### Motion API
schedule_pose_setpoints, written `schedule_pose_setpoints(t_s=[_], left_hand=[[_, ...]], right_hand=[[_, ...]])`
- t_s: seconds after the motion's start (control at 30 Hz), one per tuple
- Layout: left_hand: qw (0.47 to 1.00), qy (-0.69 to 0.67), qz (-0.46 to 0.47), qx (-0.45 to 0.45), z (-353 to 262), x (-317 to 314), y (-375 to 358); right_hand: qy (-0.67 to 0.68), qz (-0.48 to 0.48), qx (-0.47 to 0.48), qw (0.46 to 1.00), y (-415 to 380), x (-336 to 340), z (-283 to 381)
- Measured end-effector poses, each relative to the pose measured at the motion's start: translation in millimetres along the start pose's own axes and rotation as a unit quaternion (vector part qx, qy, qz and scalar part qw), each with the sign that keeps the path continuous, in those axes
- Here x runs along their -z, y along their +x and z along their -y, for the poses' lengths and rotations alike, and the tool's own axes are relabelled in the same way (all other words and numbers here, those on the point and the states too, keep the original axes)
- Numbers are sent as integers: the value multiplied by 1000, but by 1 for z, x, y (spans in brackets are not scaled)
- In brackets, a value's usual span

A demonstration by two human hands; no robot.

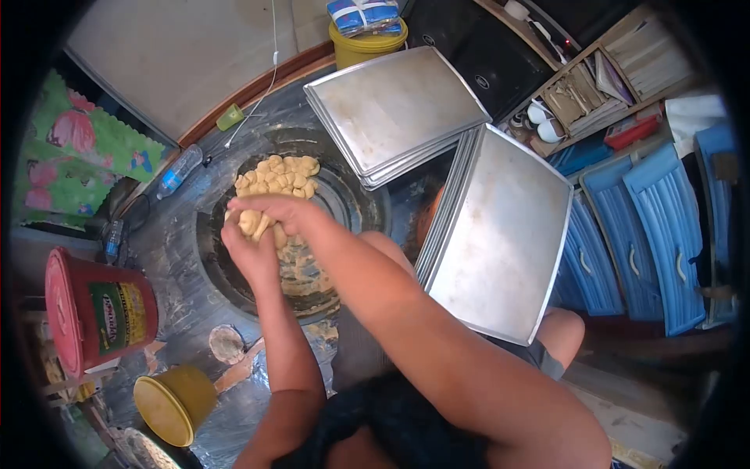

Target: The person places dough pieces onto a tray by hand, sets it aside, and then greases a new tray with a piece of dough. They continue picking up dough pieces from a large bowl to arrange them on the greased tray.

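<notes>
Both hands meet over the left side of a wide, dark round basin [377, 215]. Pale yellow dough [251, 223] bulges out between them. My left hand [254, 248] cups it from below, fingers curled around it. From above, my right hand [283, 209] closes over the same dough, fingers bent toward the left hand. Just beyond the hands, a pile of small rounded dough pieces [277, 173] lies in the basin. Crumbs and smears of dough [303, 270] cover the basin floor nearer to me. My palms and parts of the dough are hidden by the fingers.
Stacked metal trays [402, 105] stand behind the basin, and another tray stack [504, 234] leans at its right. A red bucket [117, 313], a yellow bucket [176, 402] and a plastic bottle [180, 172] are at left. Blue drawer fronts [625, 242] line the right.
</notes>
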State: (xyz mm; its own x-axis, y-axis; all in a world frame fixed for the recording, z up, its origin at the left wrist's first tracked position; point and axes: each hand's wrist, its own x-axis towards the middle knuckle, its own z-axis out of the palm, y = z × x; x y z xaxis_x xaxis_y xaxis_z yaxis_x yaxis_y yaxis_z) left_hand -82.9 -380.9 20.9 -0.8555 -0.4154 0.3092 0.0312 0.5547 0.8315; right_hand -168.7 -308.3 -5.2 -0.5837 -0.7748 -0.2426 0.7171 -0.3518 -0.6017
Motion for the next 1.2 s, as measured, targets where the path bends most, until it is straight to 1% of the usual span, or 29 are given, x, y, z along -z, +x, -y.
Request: schedule_pose_setpoints(t_s=[0.03,0.1,0.13,0.17,0.23,0.3,0.33,0.37,0.43,0.47,0.5,0.53,0.57,0.6,0.67,0.73,0.8,0.83,0.87,0.9,0.93,0.97,1.0,1.03,1.07,1.1,1.13,1.17,1.2], left_hand=[[1000,-14,11,-24,-21,-1,0],[983,-159,85,-30,-69,-14,-8],[974,-170,129,-78,-87,-25,-15],[960,-180,172,-127,-106,-36,-24],[917,-211,293,-170,-142,-62,-54],[846,-300,360,-255,-161,-93,-81],[803,-290,474,-216,-167,-106,-95],[767,-295,531,-206,-174,-113,-102],[736,-272,574,-233,-171,-136,-122],[742,-274,570,-224,-163,-148,-133],[731,-148,608,-272,-154,-159,-142],[706,-18,634,-314,-149,-164,-147],[717,-13,629,-300,-147,-164,-148],[716,-9,631,-297,-146,-163,-145],[724,5,630,-279,-138,-160,-131],[823,-101,524,-195,-134,-157,-104],[894,-208,370,-145,-116,-151,-63],[917,-209,336,-42,-113,-133,-42],[930,-208,298,61,-103,-114,-20],[950,-196,240,39,-73,-115,1],[961,-210,180,12,-31,-130,19],[959,-220,165,75,-8,-115,33],[954,-222,152,130,40,-126,43],[955,-164,162,189,76,-126,50],[955,-131,173,200,132,-141,50],[954,-124,219,164,168,-139,48],[951,4,263,163,192,-139,49],[953,85,275,94,220,-141,40],[936,142,310,84,244,-148,29]], right_hand=[[-23,2,50,998,-26,-11,20],[-47,-47,123,990,-84,-11,46],[-78,-88,156,981,-117,0,53],[-52,-98,176,978,-150,14,59],[-30,-208,253,944,-228,13,72],[-119,-304,298,897,-298,20,77],[-169,-361,315,862,-330,27,73],[-215,-421,307,826,-356,35,67],[-303,-529,259,749,-394,63,48],[-344,-577,218,708,-407,82,34],[-347,-571,209,714,-418,100,19],[-525,-600,147,586,-425,118,4],[-678,-591,85,429,-424,130,0],[-686,-572,89,440,-418,135,8],[-637,-656,111,389,-397,127,23],[-642,-645,173,377,-340,89,56],[-693,-553,262,381,-276,71,83],[-711,-497,282,409,-236,49,93],[-720,-476,294,411,-196,37,92],[-729,-463,250,438,-158,23,95],[-711,-443,260,480,-119,33,91],[-684,-440,252,524,-77,41,82],[-651,-431,191,595,-41,39,75],[-675,-416,210,572,3,72,53],[-686,-455,69,563,13,44,38],[-687,-432,-41,582,22,36,20],[-676,-364,-163,619,30,52,4],[-623,-379,-203,654,40,79,-31],[-630,-353,-278,633,42,95,-51]])
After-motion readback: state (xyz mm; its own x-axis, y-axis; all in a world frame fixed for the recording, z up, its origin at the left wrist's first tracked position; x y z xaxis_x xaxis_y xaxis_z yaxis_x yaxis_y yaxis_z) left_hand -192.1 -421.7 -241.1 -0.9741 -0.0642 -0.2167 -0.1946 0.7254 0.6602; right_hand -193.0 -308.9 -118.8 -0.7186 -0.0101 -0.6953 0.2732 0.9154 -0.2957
